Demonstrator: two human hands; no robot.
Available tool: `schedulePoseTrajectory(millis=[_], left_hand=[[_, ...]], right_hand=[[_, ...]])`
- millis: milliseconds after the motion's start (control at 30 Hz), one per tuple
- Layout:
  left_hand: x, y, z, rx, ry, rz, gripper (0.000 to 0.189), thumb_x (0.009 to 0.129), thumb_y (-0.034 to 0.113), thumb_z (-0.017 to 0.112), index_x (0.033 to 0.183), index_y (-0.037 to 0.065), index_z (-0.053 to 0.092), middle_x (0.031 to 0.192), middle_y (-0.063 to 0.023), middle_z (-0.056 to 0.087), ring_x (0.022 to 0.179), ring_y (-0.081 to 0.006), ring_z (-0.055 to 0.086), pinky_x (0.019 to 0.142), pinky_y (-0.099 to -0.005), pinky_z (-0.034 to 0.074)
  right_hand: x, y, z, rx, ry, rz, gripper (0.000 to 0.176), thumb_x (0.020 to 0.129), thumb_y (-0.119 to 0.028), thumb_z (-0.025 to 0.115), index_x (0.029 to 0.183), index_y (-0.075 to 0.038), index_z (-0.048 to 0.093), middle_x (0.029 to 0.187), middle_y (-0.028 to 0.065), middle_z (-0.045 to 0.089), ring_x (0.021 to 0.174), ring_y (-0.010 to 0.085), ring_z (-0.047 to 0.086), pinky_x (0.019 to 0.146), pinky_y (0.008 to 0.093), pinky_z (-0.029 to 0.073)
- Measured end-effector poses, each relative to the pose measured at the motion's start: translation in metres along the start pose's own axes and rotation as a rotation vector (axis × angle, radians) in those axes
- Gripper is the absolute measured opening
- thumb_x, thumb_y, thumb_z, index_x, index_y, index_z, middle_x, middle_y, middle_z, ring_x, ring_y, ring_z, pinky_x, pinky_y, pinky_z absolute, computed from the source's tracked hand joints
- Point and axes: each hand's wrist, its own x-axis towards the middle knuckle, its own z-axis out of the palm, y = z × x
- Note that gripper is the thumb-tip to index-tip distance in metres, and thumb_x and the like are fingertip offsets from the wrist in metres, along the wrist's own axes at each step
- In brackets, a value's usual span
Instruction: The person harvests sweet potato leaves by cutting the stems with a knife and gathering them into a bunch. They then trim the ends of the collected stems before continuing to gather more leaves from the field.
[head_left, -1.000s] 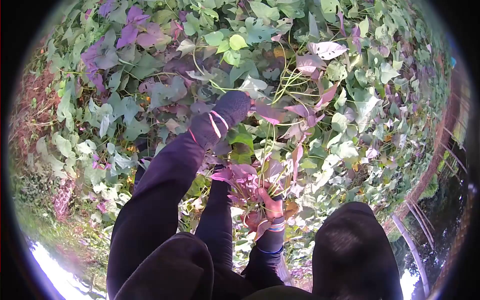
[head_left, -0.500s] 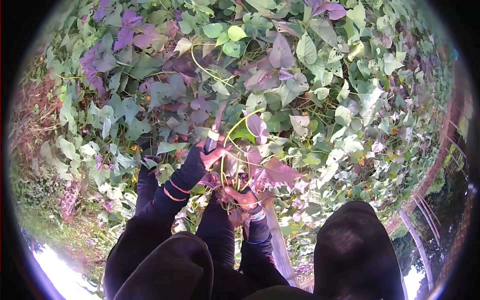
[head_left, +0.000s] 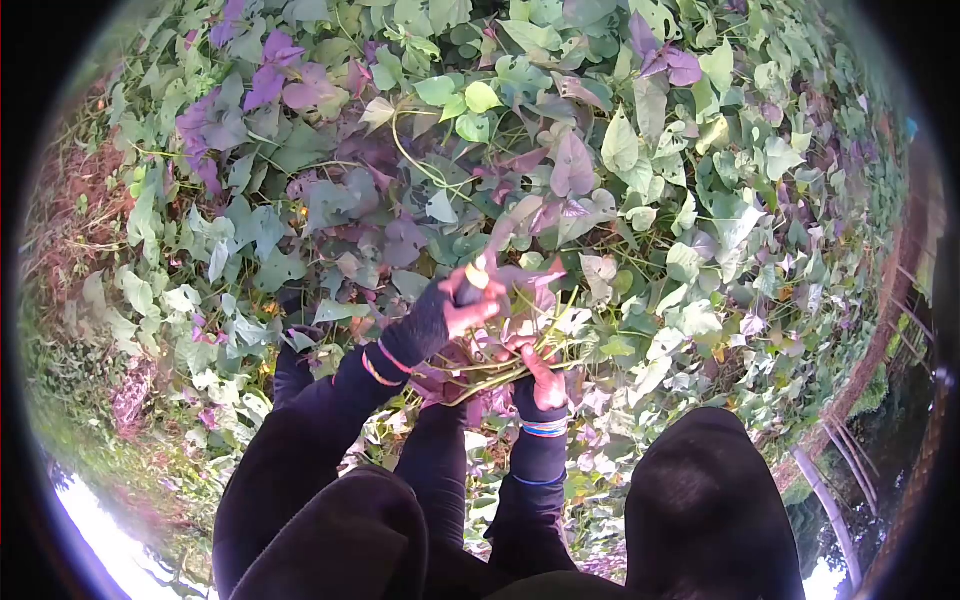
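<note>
My left hand [head_left: 472, 305], in a dark sleeve with coloured bands at the wrist, is closed around the dark handle of a knife [head_left: 506, 228]. A pale band shows where handle meets blade, and the blade, smeared by motion, points up and right over the leaves. Just below and to the right, my right hand [head_left: 545, 382] grips a bunch of sweet potato vine cuttings [head_left: 490, 382]. Their green-yellow stems fan out left and up from the fingers, with purple leaves hanging among them. The knife hand is close above the bunch, overlapping its upper stems.
Dense green and purple vine foliage [head_left: 660, 260] covers the ground ahead. My dark-clad knees [head_left: 712, 500] rise at the bottom of the view. Dry reddish ground cover [head_left: 80, 220] lies at far left. Pale sticks [head_left: 830, 500] stand at the lower right.
Both hands have moved right, my right hand also upward. The vine bunch has turned from upright to lying more sideways. The knife now tilts further right.
</note>
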Motion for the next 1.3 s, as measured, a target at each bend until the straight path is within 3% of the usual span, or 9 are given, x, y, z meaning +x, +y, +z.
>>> schedulePoseTrajectory(millis=[100,300,500,700,833,867,967,1100,1300], left_hand=[[0.08,-0.015,-0.026,-0.047,0.389,-0.064,0.023,0.074,0.016,0.061,0.096,0.01,0.056,0.068,0.0035,0.05,0.06,-0.0058,0.046,0.051,-0.0215,0.036],[0.2,-0.077,-0.05,-0.27,0.302,-0.384,0.02,0.075,0.018,0.057,0.092,0.008,0.053,0.068,0.0002,0.049,0.055,-0.0104,0.046,0.046,-0.0233,0.036],[0.155,-0.02,-0.017,-0.452,0.295,-0.054,0.01,0.071,0.002,0.053,0.081,-0.001,0.054,0.067,-0.0062,0.054,0.055,-0.0132,0.051,0.05,-0.0241,0.041],[0.074,0.048,0.066,0.818,-0.018,0.452,0.017,0.064,0.011,0.057,0.079,0.003,0.054,0.065,-0.0046,0.051,0.06,-0.0227,0.055,0.057,-0.0323,0.044],[0.044,0.017,0.113,0.724,-0.341,0.608,0.023,0.064,0.015,0.058,0.084,0.006,0.052,0.08,-0.0057,0.05,0.071,-0.0268,0.054,0.059,-0.0365,0.043],[0.041,0.018,0.115,0.775,-0.439,0.582,0.029,0.066,0.018,0.059,0.093,0.009,0.052,0.087,-0.005,0.05,0.078,-0.0252,0.053,0.061,-0.0363,0.044],[0.049,0.027,0.119,0.791,-0.361,0.553,0.03,0.068,0.02,0.059,0.096,0.011,0.053,0.087,-0.0054,0.051,0.074,-0.0252,0.054,0.06,-0.0352,0.045],[0.118,0.011,0.081,1.266,0.104,0.305,0.018,0.072,0.021,0.056,0.086,0.009,0.053,0.073,-0.0074,0.052,0.062,-0.026,0.055,0.05,-0.0347,0.044],[0.2,-0.065,0.096,1.67,-0.188,0.115,0.017,0.07,0.023,0.056,0.075,0.009,0.064,0.073,-0.0119,0.061,0.069,-0.0266,0.06,0.062,-0.038,0.047]], right_hand=[[-0.014,0.009,-0.008,-0.17,-0.242,0.13,0.019,0.085,-0.014,0.046,0.09,0.003,0.053,0.082,0.009,0.056,0.075,0.016,0.054,0.068,0.0282,0.044],[-0.045,0.067,-0.002,-0.07,-0.695,0.561,0.022,0.085,-0.017,0.047,0.094,0.003,0.051,0.077,0.0077,0.055,0.073,0.0159,0.054,0.077,0.0298,0.042],[-0.018,0.042,-0.041,0.027,-0.077,0.251,0.022,0.083,-0.019,0.05,0.09,0.001,0.055,0.062,0.0029,0.052,0.052,0.0106,0.049,0.047,0.0218,0.039],[0.05,-0.07,-0.063,-0.331,0.176,-0.081,0.03,0.088,-0.026,0.04,0.092,0.001,0.053,0.064,0.0066,0.055,0.056,0.0131,0.052,0.049,0.0225,0.039],[0.043,-0.121,-0.045,-0.179,0.155,0.066,0.022,0.083,-0.017,0.048,0.096,-0.001,0.055,0.071,0.0067,0.057,0.061,0.0132,0.053,0.054,0.0228,0.042],[0.035,-0.134,-0.038,-0.269,0.2,0.212,0.019,0.08,-0.011,0.051,0.096,-0.002,0.057,0.077,0.0064,0.059,0.066,0.0128,0.054,0.058,0.0243,0.044],[0.034,-0.094,-0.101,-0.508,0.251,-0.191,0.019,0.078,-0.005,0.049,0.094,0.001,0.058,0.079,0.0049,0.059,0.066,0.0094,0.053,0.06,0.0216,0.043],[0.009,-0.079,-0.126,-0.326,0.351,-0.016,0.016,0.077,-0.002,0.05,0.091,0.003,0.056,0.073,0.0049,0.057,0.066,0.0108,0.052,0.06,0.0225,0.041],[-0.01,-0.043,-0.124,-0.315,0.371,-0.049,0.017,0.079,-0.002,0.05,0.094,0.004,0.055,0.069,0.0041,0.053,0.062,0.0107,0.049,0.058,0.022,0.04]])
